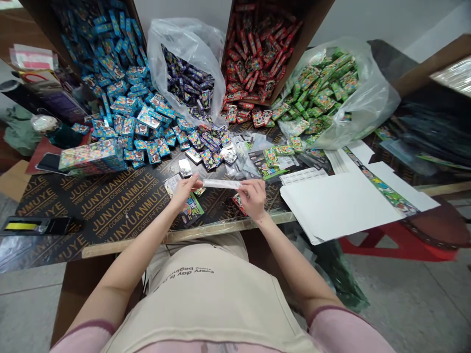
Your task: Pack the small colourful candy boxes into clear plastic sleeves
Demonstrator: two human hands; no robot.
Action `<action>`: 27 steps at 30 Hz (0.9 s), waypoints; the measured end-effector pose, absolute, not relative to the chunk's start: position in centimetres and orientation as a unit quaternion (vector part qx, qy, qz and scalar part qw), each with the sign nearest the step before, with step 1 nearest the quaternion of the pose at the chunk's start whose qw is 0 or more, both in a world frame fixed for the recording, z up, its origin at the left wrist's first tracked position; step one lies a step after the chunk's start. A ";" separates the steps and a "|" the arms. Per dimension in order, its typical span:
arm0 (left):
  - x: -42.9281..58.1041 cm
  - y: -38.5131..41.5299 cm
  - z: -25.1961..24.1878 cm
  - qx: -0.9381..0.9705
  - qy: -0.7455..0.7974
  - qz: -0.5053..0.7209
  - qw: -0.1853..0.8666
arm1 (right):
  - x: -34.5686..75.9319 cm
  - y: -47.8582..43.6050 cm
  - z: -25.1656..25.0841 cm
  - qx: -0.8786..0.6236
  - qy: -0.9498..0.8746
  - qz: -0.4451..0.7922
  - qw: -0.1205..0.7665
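Left hand (pixel 184 191) pinches one end of a narrow white strip (pixel 221 184), thumb and fingers closed; right hand (pixel 253 197) grips the other end, fingers curled. Strip is flat, thin, slightly glossy, held level above the near part of the table (pixel 121 201), smooth dark plywood with gold lettering. Below the left hand, a flat green printed packet (pixel 193 210); under the right, a small red piece (pixel 238 202), partly hidden. Behind the hands: crumpled clear film, plus loose little boxes, glossy printed card, sharp-edged. Blue boxes (pixel 128 117) spill in a heap at left; purple boxes (pixel 189 81) fill a thin, wrinkled translucent bag (pixel 158 63); red boxes (pixel 253 63) sit in a brown cardboard carton (pixel 311 24), some spilling out front; green boxes (pixel 327 83) in a second filmy bag (pixel 379 98). Neat rectangular block of boxes (pixel 93 158) at left, beside a flat dark phone (pixel 53 163). Right: smooth matte white sheets (pixel 342 203), stacked, overhanging the table edge.
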State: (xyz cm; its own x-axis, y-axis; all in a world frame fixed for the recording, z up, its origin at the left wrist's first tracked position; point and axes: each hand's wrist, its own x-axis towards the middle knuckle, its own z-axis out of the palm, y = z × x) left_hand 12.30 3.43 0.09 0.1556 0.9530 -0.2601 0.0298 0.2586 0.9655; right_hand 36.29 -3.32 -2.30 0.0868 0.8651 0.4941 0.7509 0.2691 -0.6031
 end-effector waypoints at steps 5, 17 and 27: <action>14.0 2.6 0.6 0.372 0.490 0.355 0.704 | 35.7 -4.9 -2.0 -0.540 -0.741 0.101 0.387; 13.0 1.4 2.1 0.418 0.458 0.431 0.656 | 34.0 -3.5 -0.6 -0.519 -0.505 0.422 0.546; 12.8 1.2 2.4 0.509 0.492 0.429 0.562 | 34.0 -3.2 -0.1 -0.549 -0.464 0.432 0.545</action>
State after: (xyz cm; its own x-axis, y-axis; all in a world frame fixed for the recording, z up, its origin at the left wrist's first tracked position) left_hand 12.79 1.20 2.39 0.1483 0.9820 -0.1167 0.0190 0.1152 0.9932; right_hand 34.05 -3.20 -0.06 0.1970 0.9799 0.0315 0.0377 0.0245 -0.9990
